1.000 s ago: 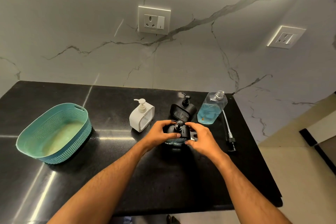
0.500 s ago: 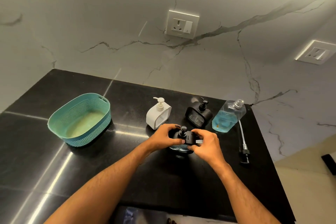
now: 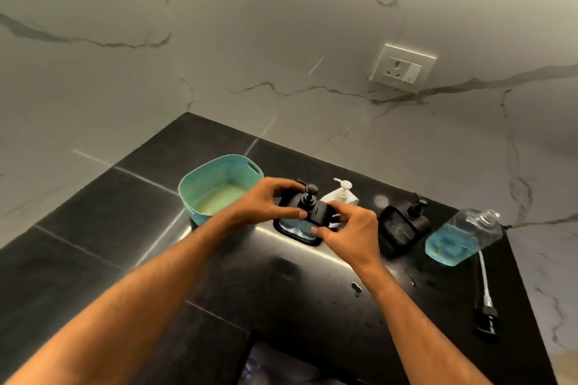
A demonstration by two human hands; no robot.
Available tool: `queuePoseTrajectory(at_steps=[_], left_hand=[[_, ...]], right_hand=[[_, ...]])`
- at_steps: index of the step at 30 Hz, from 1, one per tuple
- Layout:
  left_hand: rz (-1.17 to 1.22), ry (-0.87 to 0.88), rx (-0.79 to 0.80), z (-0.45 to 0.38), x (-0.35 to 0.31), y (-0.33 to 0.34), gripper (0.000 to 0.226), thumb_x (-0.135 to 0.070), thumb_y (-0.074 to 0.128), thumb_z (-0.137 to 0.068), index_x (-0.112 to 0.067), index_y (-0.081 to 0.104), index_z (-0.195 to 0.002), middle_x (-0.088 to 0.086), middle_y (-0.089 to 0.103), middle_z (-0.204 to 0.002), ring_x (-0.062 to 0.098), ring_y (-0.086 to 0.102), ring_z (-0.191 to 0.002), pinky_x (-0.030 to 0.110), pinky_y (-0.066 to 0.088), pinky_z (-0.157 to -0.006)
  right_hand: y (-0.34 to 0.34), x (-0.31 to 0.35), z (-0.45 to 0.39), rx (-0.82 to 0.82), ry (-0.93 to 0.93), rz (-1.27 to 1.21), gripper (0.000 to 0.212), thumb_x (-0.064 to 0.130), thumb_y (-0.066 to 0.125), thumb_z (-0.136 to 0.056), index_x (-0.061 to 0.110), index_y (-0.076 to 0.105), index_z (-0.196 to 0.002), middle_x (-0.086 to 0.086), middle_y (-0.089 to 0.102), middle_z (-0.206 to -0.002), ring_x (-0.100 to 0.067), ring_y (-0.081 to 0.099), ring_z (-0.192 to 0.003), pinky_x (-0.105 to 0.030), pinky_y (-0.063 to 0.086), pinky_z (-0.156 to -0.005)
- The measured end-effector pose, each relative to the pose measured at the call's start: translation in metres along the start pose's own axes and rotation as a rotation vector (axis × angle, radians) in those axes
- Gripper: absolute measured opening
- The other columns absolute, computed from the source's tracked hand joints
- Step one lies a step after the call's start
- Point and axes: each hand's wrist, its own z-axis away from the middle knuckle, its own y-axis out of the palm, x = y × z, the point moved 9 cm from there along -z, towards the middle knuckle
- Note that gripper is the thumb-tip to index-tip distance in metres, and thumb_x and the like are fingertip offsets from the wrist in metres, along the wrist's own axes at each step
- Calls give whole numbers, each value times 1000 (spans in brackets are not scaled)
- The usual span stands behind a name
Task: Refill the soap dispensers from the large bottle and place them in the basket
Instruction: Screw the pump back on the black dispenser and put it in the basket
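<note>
Both hands hold a black soap dispenser (image 3: 297, 228) with blue liquid showing in its window, lifted just above the counter. My left hand (image 3: 266, 203) grips its left side. My right hand (image 3: 347, 228) grips its right side. The teal basket (image 3: 219, 178) stands right behind my left hand, with nothing in it. A white dispenser (image 3: 342, 194) stands behind the held one. A second black dispenser (image 3: 402, 225) sits to the right. Further right stands the large clear bottle (image 3: 463, 237) of blue soap, uncapped.
The large bottle's black pump with its white tube (image 3: 483, 300) lies on the black counter (image 3: 93, 244) near the right edge. Small wet spots (image 3: 356, 287) mark the counter in front. A marble wall with a socket (image 3: 402, 69) rises behind.
Both hands have carried the black dispenser left, past the white dispenser and close to the basket. The view has swung left, so the bottle now lies at the far right.
</note>
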Motion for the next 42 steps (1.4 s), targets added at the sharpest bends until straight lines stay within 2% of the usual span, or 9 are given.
queuePoseTrajectory(at_steps=[5,9,12,15,21,24,27,30,42], left_hand=[[11,-15,-86,8,-5,-76,57,-14,90,-76,-12,68,-128,2,74,-120,12,71,-114,24,55,-100],[5,-65,-121,5,3,-124,53,-19,90,-77,-15,70,-126,1,76,-116,13,73,-109,29,58,-97],[9,-153,-123,-2,24,-149,55,-30,93,-74,-19,72,-124,-1,77,-113,15,73,-107,40,58,-100],[13,-218,-117,-8,42,-160,56,-35,92,-74,-18,72,-124,-1,78,-111,16,74,-106,44,57,-102],[97,-277,-113,-15,69,-161,72,-43,90,-68,-13,69,-130,2,77,-115,19,73,-109,46,55,-105],[117,-290,-100,-17,82,-159,58,-30,87,-79,-13,68,-131,3,76,-119,20,72,-113,47,53,-108],[111,-301,-92,-16,92,-158,38,-18,80,-89,-16,70,-125,4,76,-118,21,71,-112,45,53,-107],[96,-309,-106,-14,101,-157,32,-14,75,-92,-16,70,-124,5,76,-117,22,72,-110,45,54,-105],[-84,-367,-152,-21,126,-151,29,-7,67,-92,-10,68,-121,15,72,-111,34,67,-107,52,53,-99]], right_hand=[[23,66,-34,-39,-105,-21,35,28,91,-60,25,80,-93,13,75,-78,-2,71,-72,-29,61,-67],[49,94,-60,-85,-105,-1,35,39,86,-59,27,79,-92,13,74,-72,-2,69,-67,-30,59,-65],[67,104,-77,-108,-79,13,35,39,88,-59,28,80,-91,13,72,-69,-1,66,-63,-21,55,-62],[83,108,-88,-115,-53,21,31,34,90,-61,25,80,-89,13,70,-68,1,61,-60,-5,42,-55],[113,97,-100,-119,46,39,32,34,91,-63,23,80,-91,9,74,-74,-2,64,-64,-3,40,-55],[125,90,-103,-107,73,49,32,36,89,-62,23,80,-90,9,73,-72,-3,64,-63,-13,48,-57],[137,84,-103,-87,104,52,31,36,89,-62,23,79,-90,9,72,-71,-2,64,-63,-6,41,-54],[148,78,-103,-71,132,48,30,34,89,-64,23,79,-90,10,73,-73,-2,65,-65,-3,39,-54],[174,59,-106,-26,134,173,38,47,85,-60,22,77,-88,8,68,-76,-8,64,-69,-32,60,-60]])
